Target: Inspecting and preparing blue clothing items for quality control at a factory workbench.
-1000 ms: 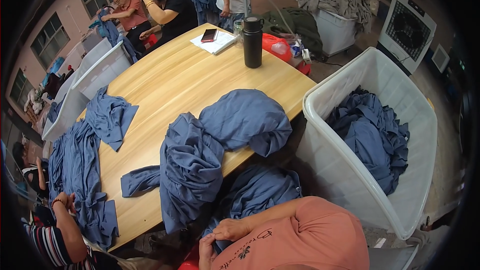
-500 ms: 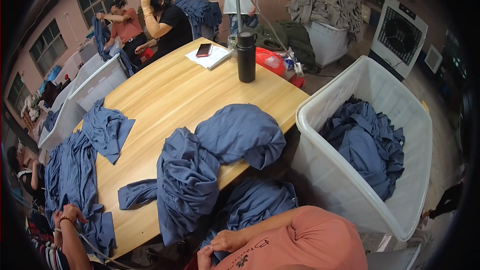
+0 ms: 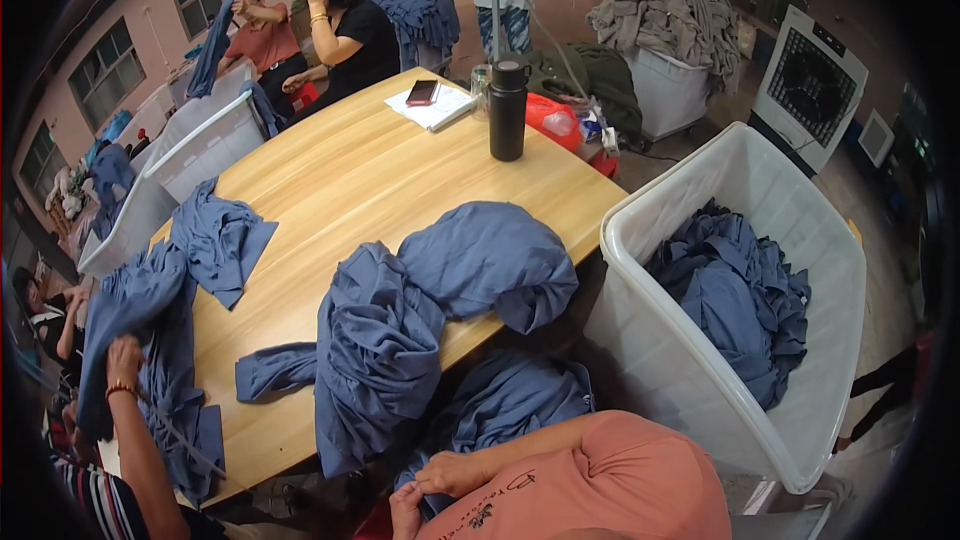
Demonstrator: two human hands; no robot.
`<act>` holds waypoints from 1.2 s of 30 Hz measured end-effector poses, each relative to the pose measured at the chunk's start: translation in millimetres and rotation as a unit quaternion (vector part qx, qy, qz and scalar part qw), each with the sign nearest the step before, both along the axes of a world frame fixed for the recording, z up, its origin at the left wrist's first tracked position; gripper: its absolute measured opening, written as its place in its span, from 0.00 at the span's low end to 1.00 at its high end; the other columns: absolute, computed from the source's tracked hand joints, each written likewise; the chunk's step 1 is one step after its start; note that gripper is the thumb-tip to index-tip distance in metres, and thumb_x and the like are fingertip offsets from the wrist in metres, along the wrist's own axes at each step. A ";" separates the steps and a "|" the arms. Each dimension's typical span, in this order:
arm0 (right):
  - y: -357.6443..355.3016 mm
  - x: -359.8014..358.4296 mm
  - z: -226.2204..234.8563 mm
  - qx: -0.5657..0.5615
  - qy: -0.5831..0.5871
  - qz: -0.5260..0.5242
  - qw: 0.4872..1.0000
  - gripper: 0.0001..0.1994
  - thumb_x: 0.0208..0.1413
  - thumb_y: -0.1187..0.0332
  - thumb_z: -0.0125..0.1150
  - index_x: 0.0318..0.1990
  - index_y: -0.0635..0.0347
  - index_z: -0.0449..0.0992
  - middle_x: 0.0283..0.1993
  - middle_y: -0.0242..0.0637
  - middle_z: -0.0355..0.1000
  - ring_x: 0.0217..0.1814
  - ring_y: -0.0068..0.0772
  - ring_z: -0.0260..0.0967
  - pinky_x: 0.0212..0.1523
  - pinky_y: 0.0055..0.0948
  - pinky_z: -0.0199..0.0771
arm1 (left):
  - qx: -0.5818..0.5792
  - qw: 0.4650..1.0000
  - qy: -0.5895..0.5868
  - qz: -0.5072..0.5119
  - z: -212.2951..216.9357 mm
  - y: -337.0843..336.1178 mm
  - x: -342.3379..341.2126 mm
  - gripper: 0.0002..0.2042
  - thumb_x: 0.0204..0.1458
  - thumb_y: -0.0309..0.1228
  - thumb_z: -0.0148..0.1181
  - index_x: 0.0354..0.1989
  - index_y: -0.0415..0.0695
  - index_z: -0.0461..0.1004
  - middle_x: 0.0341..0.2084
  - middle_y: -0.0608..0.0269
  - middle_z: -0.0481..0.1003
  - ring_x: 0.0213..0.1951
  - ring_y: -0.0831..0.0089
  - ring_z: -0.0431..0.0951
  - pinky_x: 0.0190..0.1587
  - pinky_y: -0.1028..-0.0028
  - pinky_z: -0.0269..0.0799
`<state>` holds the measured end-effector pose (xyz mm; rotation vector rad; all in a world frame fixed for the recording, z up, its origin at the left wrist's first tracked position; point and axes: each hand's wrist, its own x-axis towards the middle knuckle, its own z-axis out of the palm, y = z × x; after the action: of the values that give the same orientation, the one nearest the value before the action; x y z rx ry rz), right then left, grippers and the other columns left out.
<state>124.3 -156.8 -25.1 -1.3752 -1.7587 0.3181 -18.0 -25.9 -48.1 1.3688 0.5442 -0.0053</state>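
At the lower edge my right hand [image 3: 451, 474] and my left hand [image 3: 405, 512] are close together, fingers closed in a pinch on the cloth of a blue garment [image 3: 515, 395]. Its bulk hangs below the table edge in front of me; the pinched part is mostly covered by my fingers. Another crumpled blue garment [image 3: 380, 355] lies on the wooden table [image 3: 330, 195] just beyond my hands, one sleeve stretched left and a puffed part to the right, overhanging the near edge.
A white bin [image 3: 690, 340] with blue garments stands at the right. On the table are a black bottle [image 3: 508, 112], a phone [image 3: 422, 93] and papers. A co-worker's hand [image 3: 124, 362] handles blue garments at the left. Several other people and a fan unit [image 3: 812, 85] are farther back.
My hands keep nearly the same pose. The co-worker at the left has lifted part of a blue garment. Farther back, a seated person has raised a blue cloth. The view has shifted slightly.
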 end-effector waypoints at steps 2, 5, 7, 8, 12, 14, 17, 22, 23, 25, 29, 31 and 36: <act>3.8 -0.5 -5.3 -0.075 0.014 -0.008 0.997 0.08 0.43 0.71 0.52 0.33 0.58 0.71 0.30 0.39 0.66 0.30 0.45 0.66 0.25 0.40 0.64 | 0.022 1.000 0.019 0.005 3.6 -0.7 -3.8 0.06 0.44 0.23 0.52 0.29 0.37 0.74 0.25 0.68 0.73 0.29 0.83 0.70 0.33 0.83 0.63; 2.3 6.7 -5.6 -0.143 0.077 -0.009 0.987 0.07 0.47 0.69 0.48 0.33 0.57 0.72 0.36 0.40 0.65 0.38 0.44 0.66 0.31 0.39 0.67 | 0.057 0.996 0.063 0.000 20.5 -6.3 -1.9 0.06 0.43 0.23 0.54 0.31 0.37 0.74 0.25 0.69 0.73 0.29 0.84 0.69 0.32 0.83 0.63; 6.0 7.6 -12.4 -0.191 0.048 0.016 0.980 0.11 0.41 0.69 0.51 0.35 0.57 0.73 0.42 0.40 0.68 0.41 0.44 0.68 0.35 0.38 0.69 | 0.059 0.996 0.070 0.016 34.3 -12.2 3.7 0.07 0.42 0.22 0.56 0.32 0.37 0.74 0.25 0.70 0.73 0.28 0.84 0.69 0.31 0.83 0.64; 4.7 8.2 -0.6 -0.223 0.040 0.000 0.974 0.10 0.40 0.70 0.50 0.33 0.57 0.74 0.38 0.40 0.70 0.37 0.45 0.69 0.34 0.40 0.69 | 0.044 0.997 0.062 0.029 26.7 -11.6 1.9 0.07 0.42 0.21 0.56 0.32 0.37 0.74 0.25 0.69 0.73 0.28 0.84 0.70 0.31 0.83 0.65; 7.3 5.9 -2.4 -0.244 0.205 -0.052 0.946 0.06 0.39 0.75 0.52 0.28 0.57 0.73 0.28 0.44 0.72 0.33 0.50 0.69 0.32 0.42 0.66 | 0.054 0.994 0.024 0.097 12.3 -17.1 -2.8 0.06 0.44 0.19 0.57 0.31 0.34 0.74 0.25 0.68 0.74 0.27 0.83 0.71 0.32 0.83 0.66; 6.6 -0.3 2.8 -0.279 0.206 -0.120 0.930 0.07 0.40 0.75 0.52 0.31 0.59 0.72 0.28 0.46 0.72 0.33 0.51 0.69 0.33 0.43 0.66 | 0.080 0.990 0.028 0.110 15.4 -19.3 -3.2 0.06 0.44 0.20 0.57 0.31 0.34 0.74 0.24 0.67 0.75 0.27 0.83 0.70 0.32 0.82 0.66; 7.8 3.1 -6.1 -0.306 0.156 -0.085 0.935 0.08 0.41 0.73 0.54 0.32 0.61 0.72 0.28 0.49 0.71 0.33 0.52 0.69 0.33 0.44 0.66 | 0.201 0.973 0.058 0.099 26.9 -27.0 0.1 0.05 0.44 0.22 0.58 0.31 0.37 0.75 0.23 0.66 0.75 0.26 0.83 0.70 0.31 0.82 0.66; 3.1 -3.6 -8.3 -0.293 0.141 -0.105 0.940 0.07 0.41 0.68 0.54 0.28 0.61 0.72 0.26 0.49 0.71 0.29 0.53 0.68 0.30 0.46 0.66 | 0.252 0.959 0.058 0.115 11.0 -32.3 -5.0 0.05 0.42 0.22 0.58 0.29 0.37 0.75 0.22 0.60 0.76 0.25 0.77 0.73 0.28 0.77 0.68; 0.6 -6.4 -8.9 -0.276 0.099 -0.143 0.945 0.07 0.41 0.68 0.53 0.27 0.61 0.71 0.25 0.48 0.71 0.27 0.53 0.68 0.28 0.46 0.66 | 0.315 0.941 0.033 0.120 9.4 -33.6 -1.3 0.05 0.41 0.22 0.58 0.28 0.37 0.75 0.22 0.57 0.75 0.25 0.72 0.74 0.28 0.75 0.69; -0.6 -8.3 -16.8 -0.189 0.068 -0.181 0.963 0.06 0.41 0.68 0.51 0.24 0.61 0.69 0.22 0.48 0.70 0.22 0.53 0.67 0.23 0.48 0.66 | 0.378 0.916 0.020 0.131 20.9 -39.4 10.8 0.02 0.40 0.21 0.56 0.25 0.37 0.74 0.22 0.52 0.74 0.25 0.60 0.74 0.28 0.69 0.69; 9.7 2.5 -6.2 -0.197 0.058 -0.191 0.960 0.06 0.40 0.69 0.50 0.24 0.63 0.70 0.20 0.49 0.70 0.22 0.54 0.68 0.23 0.49 0.67 | 0.496 0.860 -0.006 0.124 18.4 -43.9 25.7 0.02 0.40 0.20 0.56 0.24 0.39 0.72 0.21 0.53 0.72 0.27 0.57 0.72 0.31 0.64 0.67; 9.8 14.9 9.4 -0.358 0.031 -0.106 0.927 0.07 0.40 0.70 0.50 0.28 0.62 0.70 0.28 0.49 0.71 0.30 0.49 0.70 0.29 0.42 0.68 | 0.524 0.847 -0.023 0.082 17.7 -46.0 17.4 0.03 0.39 0.20 0.55 0.24 0.39 0.71 0.21 0.54 0.72 0.27 0.57 0.72 0.31 0.64 0.66; -23.4 84.0 57.5 0.149 -0.130 -0.356 0.913 0.14 0.43 0.73 0.51 0.40 0.63 0.68 0.43 0.44 0.67 0.45 0.42 0.66 0.43 0.37 0.60 | 0.660 0.749 0.056 -0.009 17.0 -11.8 -11.7 0.04 0.35 0.21 0.55 0.21 0.43 0.69 0.20 0.56 0.70 0.30 0.58 0.70 0.33 0.64 0.62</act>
<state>208.3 -180.2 32.4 -1.7657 -1.3052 -0.5311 -29.7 -37.7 -31.1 2.7871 0.6510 0.3503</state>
